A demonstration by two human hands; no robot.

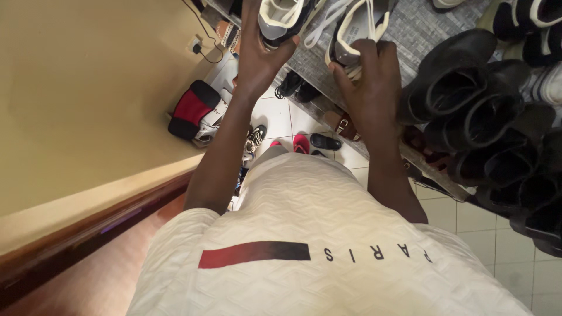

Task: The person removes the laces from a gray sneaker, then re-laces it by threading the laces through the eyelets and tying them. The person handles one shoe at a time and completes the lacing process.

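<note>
My left hand [257, 55] grips a white and grey sneaker [281, 20] by its heel at the top of the view. My right hand [369, 82] holds a second matching sneaker [357, 29] with loose white laces, just above a grey shelf top [410, 35]. Both sneakers are side by side, close together. My white textured shirt fills the lower part of the head view.
Several black shoes [468, 99] are packed on the shelf at the right. On the tiled floor [281, 117] below lie more shoes, a red sandal [301, 143] and a red and black bag [193, 111]. A yellow wall [88, 88] stands at the left.
</note>
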